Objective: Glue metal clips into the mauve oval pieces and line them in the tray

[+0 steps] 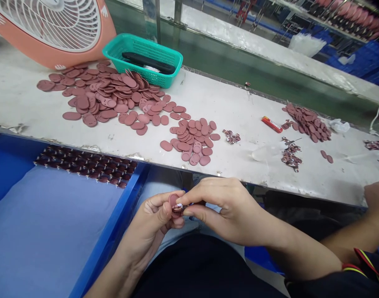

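Note:
Just past the table's front edge, above my lap, my left hand [160,215] grips a reddish-pink oval disc [173,200] between thumb and fingers. My right hand [222,207] meets it there, thumb and forefinger pinching a small dark-red and white piece [178,207] against the disc. The fingers partly cover that piece, so its exact shape is hidden. Straight ahead on the table lies a small heap of similar oval discs [192,136]. Right of that heap is a little cluster of small dark-red and white pieces [232,136].
A larger disc pile [114,93] lies before a green basket [173,62] and an orange fan [105,25]. At lower left, a blue bin [114,231] holds rows of dark-red pieces [83,163] beside bluish sheeting. Rightward are a red tube [271,124] and another person's arm [357,223].

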